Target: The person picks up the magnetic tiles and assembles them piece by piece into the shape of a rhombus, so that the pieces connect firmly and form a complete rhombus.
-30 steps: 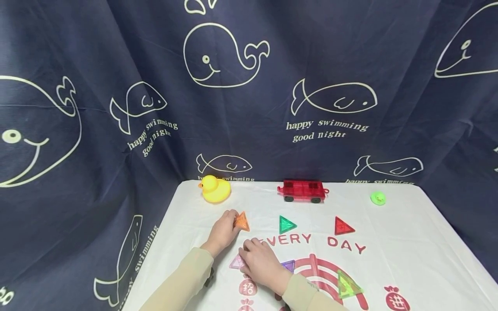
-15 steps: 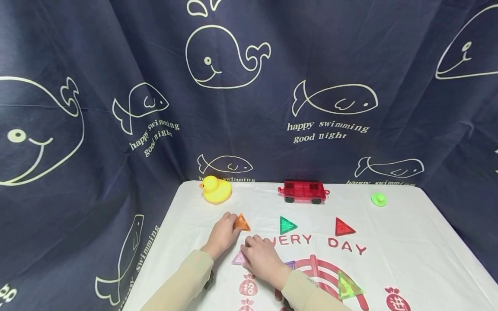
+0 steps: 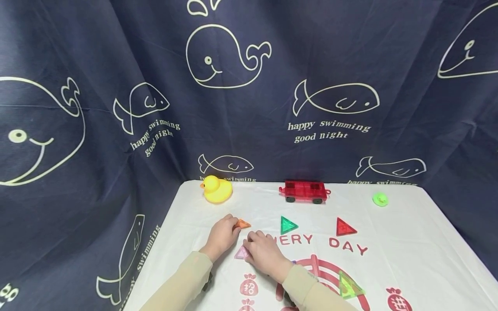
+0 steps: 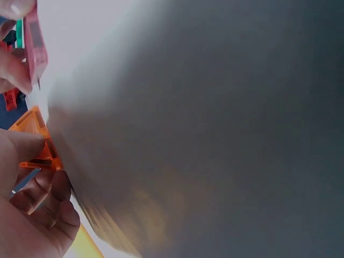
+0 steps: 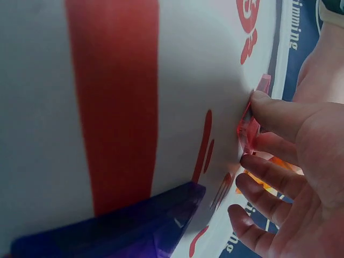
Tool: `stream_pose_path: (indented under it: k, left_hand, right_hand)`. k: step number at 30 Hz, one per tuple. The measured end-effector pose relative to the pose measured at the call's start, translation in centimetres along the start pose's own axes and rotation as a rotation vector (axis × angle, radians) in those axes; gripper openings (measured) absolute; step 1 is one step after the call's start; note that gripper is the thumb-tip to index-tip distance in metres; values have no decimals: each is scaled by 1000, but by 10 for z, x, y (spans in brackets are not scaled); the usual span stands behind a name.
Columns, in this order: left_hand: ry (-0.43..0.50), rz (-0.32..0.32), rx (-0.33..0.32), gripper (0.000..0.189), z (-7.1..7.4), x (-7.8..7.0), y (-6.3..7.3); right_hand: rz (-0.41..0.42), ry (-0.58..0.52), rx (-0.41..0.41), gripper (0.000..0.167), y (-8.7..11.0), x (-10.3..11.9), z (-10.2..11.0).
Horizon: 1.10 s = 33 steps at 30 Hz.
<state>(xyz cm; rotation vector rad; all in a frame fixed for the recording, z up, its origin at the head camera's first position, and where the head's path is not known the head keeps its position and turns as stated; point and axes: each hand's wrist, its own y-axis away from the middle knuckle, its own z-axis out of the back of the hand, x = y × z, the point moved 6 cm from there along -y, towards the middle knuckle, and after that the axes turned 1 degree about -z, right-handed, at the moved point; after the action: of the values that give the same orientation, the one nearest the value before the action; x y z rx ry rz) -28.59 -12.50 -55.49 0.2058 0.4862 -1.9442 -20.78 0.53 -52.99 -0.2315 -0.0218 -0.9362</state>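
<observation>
My left hand pinches an orange triangular magnetic tile, thumb on its face, on the left of the table; the left wrist view shows the tile tilted up. Just in front and to the right, my right hand pinches a pink triangular magnetic tile between thumb and fingers, and the tile is tilted in the right wrist view. The two tiles are close together but apart. A purple tile lies near the right wrist, mostly hidden by that arm in the head view.
A green triangle and a red triangle lie to the right, a yellow-green triangle nearer. Along the back edge stand a yellow toy duck, a red wheeled toy car base and a small green duck.
The orange tile has been tipped from showing its full face to a narrower slant in my left hand. My right hand has shifted slightly up and right with the pink tile.
</observation>
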Motion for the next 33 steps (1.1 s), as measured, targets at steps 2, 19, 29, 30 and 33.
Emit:
stream_pose_path:
  k: [2, 19, 29, 30, 33]
  left_hand:
    - [-3, -14, -9, 7, 0, -1, 1]
    - [-7, 14, 9, 9, 0, -3, 2]
    - [47, 15, 8, 20, -2, -4, 2]
    - [50, 15, 6, 20, -1, -5, 2]
    - [47, 16, 3, 19, -1, -6, 3]
  right_hand:
    - [-4, -4, -4, 43, -1, -1, 1]
    - [-13, -8, -33, 36, -11, -13, -1]
    - [-33, -47, -29, 32, -18, -23, -4]
    - [-38, -49, -23, 32, -19, -24, -5]
    - [-53, -62, -6, 32, -21, -26, -8]
